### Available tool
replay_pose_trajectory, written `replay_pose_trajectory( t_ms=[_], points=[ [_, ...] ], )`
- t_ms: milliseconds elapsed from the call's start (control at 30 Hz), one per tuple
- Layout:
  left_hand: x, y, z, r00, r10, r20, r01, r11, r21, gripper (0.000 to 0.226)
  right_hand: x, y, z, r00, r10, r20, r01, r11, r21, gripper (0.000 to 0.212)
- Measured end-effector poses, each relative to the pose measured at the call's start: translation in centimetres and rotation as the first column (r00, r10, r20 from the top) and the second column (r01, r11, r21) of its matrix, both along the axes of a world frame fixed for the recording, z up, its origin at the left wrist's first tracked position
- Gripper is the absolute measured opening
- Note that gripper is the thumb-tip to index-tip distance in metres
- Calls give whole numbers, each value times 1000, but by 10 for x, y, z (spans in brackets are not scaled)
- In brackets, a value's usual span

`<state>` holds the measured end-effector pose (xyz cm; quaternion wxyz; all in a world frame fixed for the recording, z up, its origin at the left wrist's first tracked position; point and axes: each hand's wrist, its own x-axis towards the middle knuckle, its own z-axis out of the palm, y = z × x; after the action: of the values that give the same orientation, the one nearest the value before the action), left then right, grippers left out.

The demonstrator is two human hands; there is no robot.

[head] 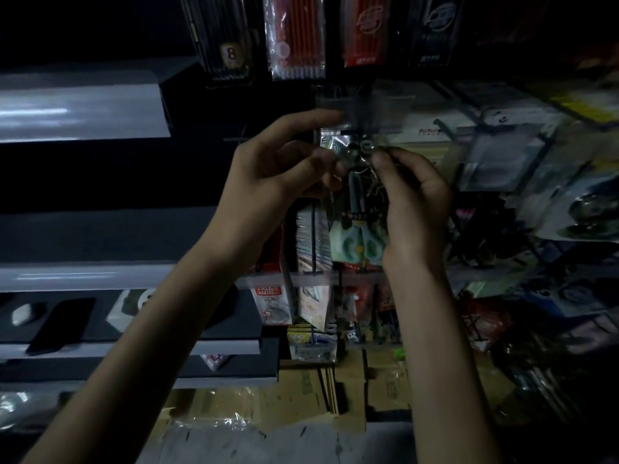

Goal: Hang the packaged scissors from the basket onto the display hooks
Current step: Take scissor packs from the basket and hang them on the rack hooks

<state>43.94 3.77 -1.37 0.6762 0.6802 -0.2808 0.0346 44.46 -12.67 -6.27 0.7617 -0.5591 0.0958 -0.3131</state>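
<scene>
A clear packet of scissors [356, 226] with pale green handles hangs upright in front of the display wall, handles at the bottom. My left hand [274, 175] pinches the packet's top left corner, with its forefinger stretched up towards a clear price tag holder [365, 108] at the end of a display hook. My right hand [412, 209] grips the packet's right edge near the top. The packet's top sits right at the hook's tip; the dim light hides whether the hook passes through its hole. No basket is in view.
Pen and refill packs [296, 38] hang above. More packaged goods [502, 159] crowd hooks to the right and below. Grey shelves [80, 105] run along the left. Cardboard boxes [301, 390] lie on the floor beneath.
</scene>
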Motion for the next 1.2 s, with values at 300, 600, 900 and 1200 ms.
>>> replay_pose_trajectory(
  t_ms=[300, 600, 900, 1200],
  points=[
    [3, 0, -5, 1000, -10, 27, 10, 1000, -3, 36, 13, 1, -4, 1000, -20, -11, 20, 1000, 10, 22],
    [6, 2, -16, 995, -21, 94, 24, 999, -30, 33, 23, 1, -10, 1000, -1, -15, 2, 999, 45, 27],
    [18, -7, -77, 942, 336, 21, -335, 941, -49, 19, 27, -7, -16, 998, 52, -39, -50, 997, 59, 10],
    [25, -19, -102, 928, 263, -266, -288, 955, -63, 15, 25, -19, -21, 992, 128, -5, -127, 990, 57, 13]
  ],
)
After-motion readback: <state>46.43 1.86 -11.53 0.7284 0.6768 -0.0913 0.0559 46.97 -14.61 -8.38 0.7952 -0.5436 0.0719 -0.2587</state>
